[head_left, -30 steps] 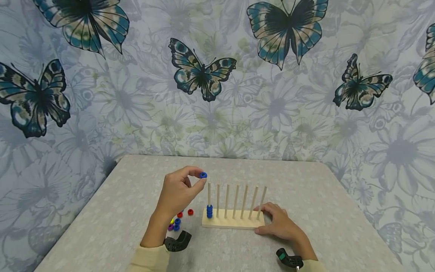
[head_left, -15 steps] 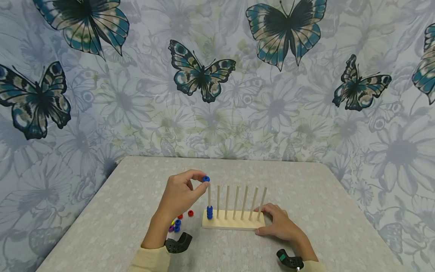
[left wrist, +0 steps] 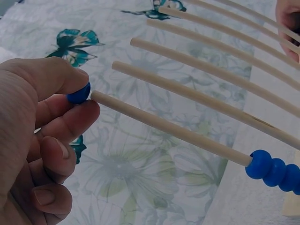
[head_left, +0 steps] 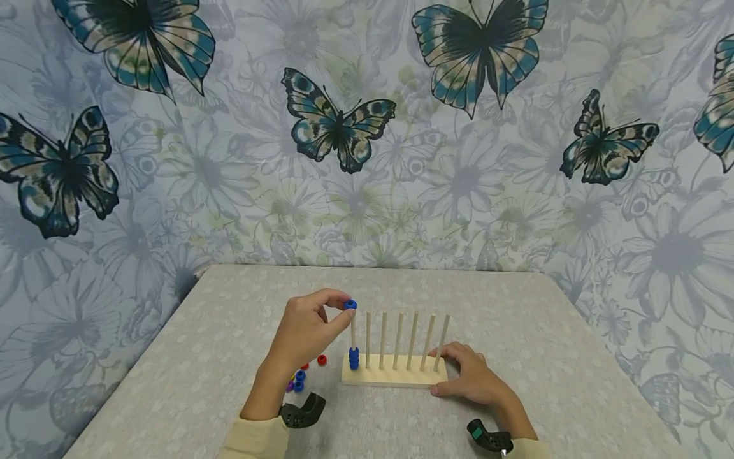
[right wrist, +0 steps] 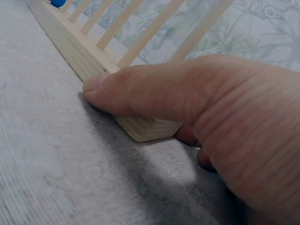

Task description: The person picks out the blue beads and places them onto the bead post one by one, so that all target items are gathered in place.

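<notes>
Between thumb and index finger, my left hand (head_left: pixel 304 331) pinches a blue bead (head_left: pixel 350 305) right at the top of the leftmost peg. In the left wrist view that bead (left wrist: pixel 79 94) is beside the tip of the wooden peg (left wrist: pixel 168 125). Lower on the same peg sits a stack of several blue beads (head_left: pixel 353 359). The pegs stand upright in a light wooden base (head_left: pixel 395 380); the others carry nothing. My right hand (head_left: pixel 473 379) grips the base's right end, its thumb (right wrist: pixel 136 89) along the front edge in the right wrist view.
Loose beads lie on the table left of the base, partly behind my left wrist: blue beads (head_left: pixel 299 381), a purple bead (head_left: pixel 289 386) and a red bead (head_left: pixel 322 360) among them. A pale patterned cloth (head_left: pixel 493 299) covers the table. Behind it rises a butterfly-print wall (head_left: pixel 355 210).
My left hand has moved slightly right and down, bringing the pinched blue bead from left of the peg to its tip. The right hand has stayed on the base.
</notes>
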Demonstrator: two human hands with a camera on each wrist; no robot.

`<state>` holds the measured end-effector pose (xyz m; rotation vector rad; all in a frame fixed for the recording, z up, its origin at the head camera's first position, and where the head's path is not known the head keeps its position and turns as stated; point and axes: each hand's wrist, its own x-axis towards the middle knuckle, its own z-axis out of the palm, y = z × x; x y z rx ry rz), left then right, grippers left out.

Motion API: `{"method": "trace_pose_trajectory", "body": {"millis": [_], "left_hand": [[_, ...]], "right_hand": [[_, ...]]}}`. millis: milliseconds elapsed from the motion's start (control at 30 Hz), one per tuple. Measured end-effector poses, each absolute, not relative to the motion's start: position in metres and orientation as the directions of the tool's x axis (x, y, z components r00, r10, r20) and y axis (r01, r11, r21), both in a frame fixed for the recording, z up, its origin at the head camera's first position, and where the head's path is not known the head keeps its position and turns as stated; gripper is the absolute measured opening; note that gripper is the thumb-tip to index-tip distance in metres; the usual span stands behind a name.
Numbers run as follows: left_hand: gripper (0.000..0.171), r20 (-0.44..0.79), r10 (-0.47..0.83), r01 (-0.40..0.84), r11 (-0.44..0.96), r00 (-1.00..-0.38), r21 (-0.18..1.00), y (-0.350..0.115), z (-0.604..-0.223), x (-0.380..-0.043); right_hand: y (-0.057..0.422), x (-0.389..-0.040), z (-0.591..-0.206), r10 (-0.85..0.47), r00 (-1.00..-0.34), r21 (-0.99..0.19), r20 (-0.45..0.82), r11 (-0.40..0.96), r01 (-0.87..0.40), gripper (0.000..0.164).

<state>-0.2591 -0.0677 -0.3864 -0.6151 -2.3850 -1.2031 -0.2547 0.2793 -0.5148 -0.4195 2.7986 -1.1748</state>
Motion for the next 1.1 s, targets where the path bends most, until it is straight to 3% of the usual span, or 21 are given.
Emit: {"method": "trace_pose_trajectory", "body": {"millis": [1100], "left_hand": [[0.013,0.432,0.264,0.497,0.603,-0.862,0.624,-0.0688,-0.3904,-0.2636]], "right_hand": [[0.2810,-0.2582,-0.5181,-0.264,-0.965,-0.714,0.014,0.672,-0.194,0.055]]}}
